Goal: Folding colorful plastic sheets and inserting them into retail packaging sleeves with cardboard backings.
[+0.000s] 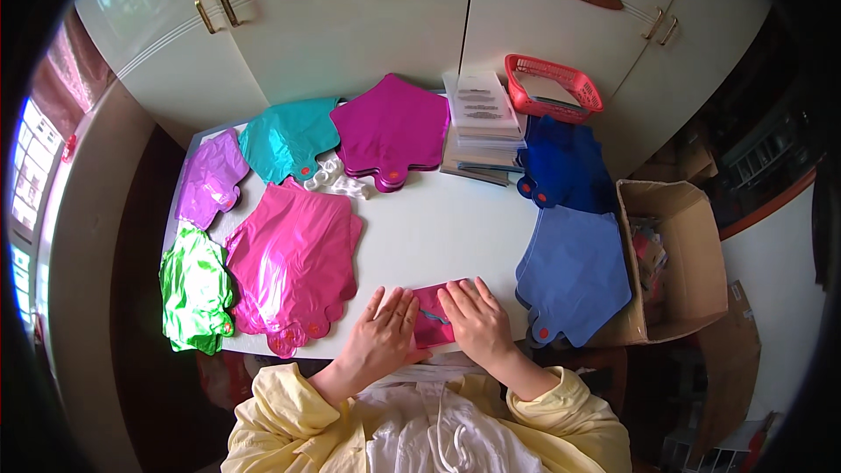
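Observation:
A small folded piece of magenta foil (427,335) lies at the table's near edge, with a thin teal strip across its top. My left hand (383,331) presses flat on its left side, fingers stretched out. On the opposite side my right hand (478,319) lies flat too, its fingertips over the foil's edge. Both hands are open and grip nothing; they hide the foil's two sides. Left of my hands is a pile of flat pink foil balloons (289,258). Flat blue foil balloons (574,271) lie to the right.
Around the white table (416,236) lie green (194,285), purple (210,180), teal (289,136), magenta (392,127) and dark blue foil balloons (569,162). A paper stack (484,114), a red basket (552,79) and white crumpled material (333,180) sit farther back. A cardboard box (692,271) stands right.

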A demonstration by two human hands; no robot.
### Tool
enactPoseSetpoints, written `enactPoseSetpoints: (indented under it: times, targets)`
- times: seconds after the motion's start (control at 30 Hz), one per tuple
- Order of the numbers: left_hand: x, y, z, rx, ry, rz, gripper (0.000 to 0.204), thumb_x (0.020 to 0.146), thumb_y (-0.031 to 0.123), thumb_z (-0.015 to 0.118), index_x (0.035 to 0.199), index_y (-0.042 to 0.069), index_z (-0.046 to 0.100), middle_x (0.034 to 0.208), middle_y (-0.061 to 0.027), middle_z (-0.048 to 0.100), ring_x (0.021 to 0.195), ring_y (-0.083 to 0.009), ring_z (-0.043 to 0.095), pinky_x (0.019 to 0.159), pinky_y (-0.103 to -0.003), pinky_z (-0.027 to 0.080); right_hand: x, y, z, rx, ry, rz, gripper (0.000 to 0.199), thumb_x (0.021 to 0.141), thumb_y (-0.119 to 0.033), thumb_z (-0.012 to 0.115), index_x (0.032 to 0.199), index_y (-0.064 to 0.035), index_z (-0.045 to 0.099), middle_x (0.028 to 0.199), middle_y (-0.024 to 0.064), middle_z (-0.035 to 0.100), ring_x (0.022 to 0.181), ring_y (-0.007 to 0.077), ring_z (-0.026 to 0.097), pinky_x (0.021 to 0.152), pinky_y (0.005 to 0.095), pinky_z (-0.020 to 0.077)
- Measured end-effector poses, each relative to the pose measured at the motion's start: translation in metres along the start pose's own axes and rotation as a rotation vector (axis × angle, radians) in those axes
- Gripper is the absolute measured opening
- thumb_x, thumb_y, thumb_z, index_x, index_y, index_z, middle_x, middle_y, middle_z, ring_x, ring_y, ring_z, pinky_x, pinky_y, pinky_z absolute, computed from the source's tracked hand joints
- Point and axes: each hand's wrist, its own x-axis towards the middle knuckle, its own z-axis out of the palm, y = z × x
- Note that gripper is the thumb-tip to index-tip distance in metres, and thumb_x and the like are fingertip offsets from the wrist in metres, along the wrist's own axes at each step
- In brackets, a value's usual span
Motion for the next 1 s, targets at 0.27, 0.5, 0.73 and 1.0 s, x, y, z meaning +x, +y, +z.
enactPoseSetpoints:
  times: [0.27,0.5,0.73,1.0]
  targets:
    - [0.008,-0.005,-0.029,-0.042,0.065,-0.052,0.077,0.078,0.055,0.062,0.119,-0.009,0.056,0.121,-0.0213,0.059,0.123,-0.0318,0.051,0.108,-0.052,0.030,-0.001,0.003,0.007,0.065,-0.016,-0.036,0.027,0.084,-0.009,0.055,0.107,0.0036,0.064,0.114,0.0159,0.064,0.109,0.0267,0.061,0.101,0.0426,0.0436]
    - [0.031,-0.012,-0.030,-0.092,-0.356,0.142,0.056,0.084,0.049,0.060,0.116,0.003,0.060,0.119,-0.0137,0.062,0.113,-0.0228,0.059,0.106,-0.047,0.036,-0.003,0.001,0.000,0.148,-0.036,-0.033,0.039,0.081,-0.015,0.058,0.116,0.0029,0.058,0.120,0.0248,0.058,0.111,0.0357,0.058,0.102,0.0457,0.0412]
    - [0.119,-0.061,-0.027,-0.043,0.012,0.108,0.037,0.084,0.025,0.064,0.114,0.005,0.060,0.088,-0.0082,0.061,0.086,-0.0240,0.060,0.073,-0.039,0.049,-0.013,-0.005,0.010,0.139,-0.010,-0.011,0.054,0.085,-0.035,0.060,0.124,0.0012,0.054,0.127,0.0260,0.052,0.117,0.0384,0.052,0.107,0.0482,0.0345]
    - [0.180,-0.057,0.049,0.065,0.175,0.002,0.057,0.082,0.026,0.065,0.131,0.002,0.049,0.101,-0.0109,0.054,0.096,-0.0270,0.053,0.080,-0.041,0.045,-0.015,-0.008,0.009,0.197,0.008,0.041,0.051,0.085,-0.032,0.058,0.121,0.0038,0.055,0.125,0.0217,0.056,0.118,0.0384,0.052,0.108,0.0493,0.0335]
